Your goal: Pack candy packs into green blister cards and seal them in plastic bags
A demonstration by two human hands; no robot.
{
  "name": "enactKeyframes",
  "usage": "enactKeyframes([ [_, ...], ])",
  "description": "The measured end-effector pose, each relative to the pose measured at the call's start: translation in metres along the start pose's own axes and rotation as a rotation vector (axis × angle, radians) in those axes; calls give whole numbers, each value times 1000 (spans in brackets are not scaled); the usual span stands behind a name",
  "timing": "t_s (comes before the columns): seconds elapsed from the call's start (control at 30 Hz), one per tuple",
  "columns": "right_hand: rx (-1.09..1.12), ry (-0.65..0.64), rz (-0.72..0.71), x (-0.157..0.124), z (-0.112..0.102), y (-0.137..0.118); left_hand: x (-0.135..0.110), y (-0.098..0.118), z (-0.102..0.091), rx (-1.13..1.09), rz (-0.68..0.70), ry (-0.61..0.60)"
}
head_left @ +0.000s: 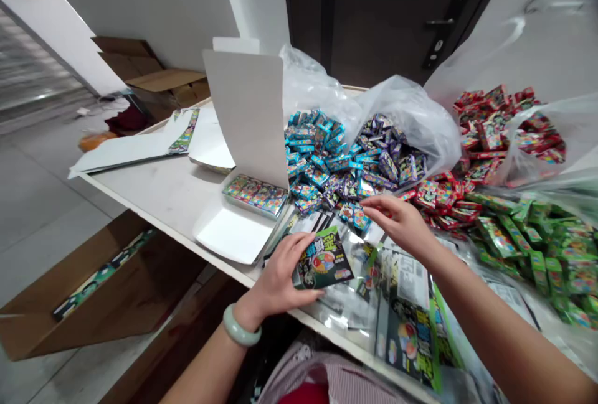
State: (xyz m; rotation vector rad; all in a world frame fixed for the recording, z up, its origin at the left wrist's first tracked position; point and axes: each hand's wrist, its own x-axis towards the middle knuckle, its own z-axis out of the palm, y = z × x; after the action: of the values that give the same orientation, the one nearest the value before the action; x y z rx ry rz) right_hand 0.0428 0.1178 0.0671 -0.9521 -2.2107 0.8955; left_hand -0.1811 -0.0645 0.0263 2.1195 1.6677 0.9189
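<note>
My left hand (284, 273), with a pale green bangle at the wrist, grips a black printed pouch (327, 262) with a bright green edge. The thumb is below it and the fingers are over its left side. My right hand (397, 220) has its fingertips closed at the right edge of a small blue printed box (354, 216), just behind the pouch. Behind that lies a heap of small blue boxes (317, 149) mixed with purple boxes (390, 164). More black pouches (404, 335) in clear plastic lie under my right forearm.
An open white display carton (247, 99) holds a row of small boxes (256, 193). Red boxes (490, 124) and green boxes (560, 248) spill from clear bags at right. Flat white cartons (126, 154) lie at the table's left end. A brown cardboard box (93, 292) stands below the table edge.
</note>
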Motion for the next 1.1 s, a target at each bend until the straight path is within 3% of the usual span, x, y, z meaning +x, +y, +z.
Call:
enactKeyframes([
  [0.07,-244,93,-55,47,6,6,-1,1,-2,-11,-5,23],
  [0.1,-339,117,-14,69,10,9,-1,2,-2,-15,-4,32],
  [0.17,-376,126,25,105,18,15,-1,5,-1,-19,3,41],
  [0.23,-355,116,67,127,23,21,-3,6,-2,-12,9,43],
  [0.33,-269,130,132,133,20,27,-7,0,-5,21,-3,58],
  [0.47,-30,124,222,94,2,27,-9,-10,-9,54,-21,82],
  [0.67,377,7,325,-6,-22,25,7,-8,-6,88,48,81],
  [0.83,747,70,464,-65,-41,37,13,1,-2,126,57,41],
  [0.97,609,152,506,-98,-51,54,16,7,4,135,75,6],
  [1.1,331,0,370,-111,-58,71,25,14,11,124,112,-54],
])
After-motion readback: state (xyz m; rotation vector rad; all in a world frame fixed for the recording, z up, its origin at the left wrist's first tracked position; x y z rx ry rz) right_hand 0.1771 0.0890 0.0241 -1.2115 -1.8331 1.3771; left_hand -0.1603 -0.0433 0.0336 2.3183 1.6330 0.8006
